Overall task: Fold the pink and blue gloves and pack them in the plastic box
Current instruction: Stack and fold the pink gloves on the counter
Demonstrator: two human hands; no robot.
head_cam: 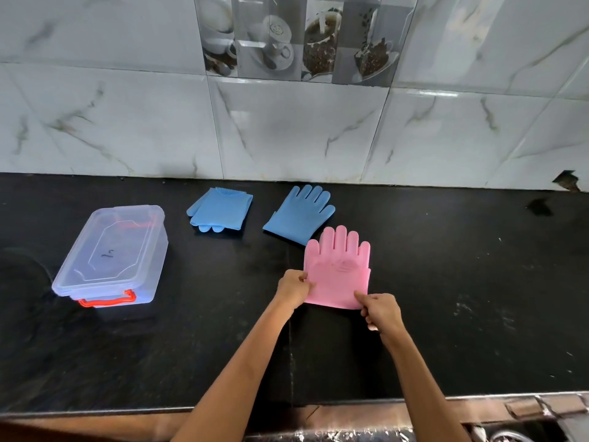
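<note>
Two hands on the pink glove point(338, 275) mid-countertop point(446, 298): your left hand point(294, 288) pinches its left edge, your right hand point(381, 311) grips the near cuff corner, likely to keep the fold square. One blue glove point(221, 209) lies folded by the back edge, the flat blue glove point(299, 213) beside it, possibly under the pink fingertips. Plastic box point(111, 255) sits left, lid on so nothing packed.
</note>
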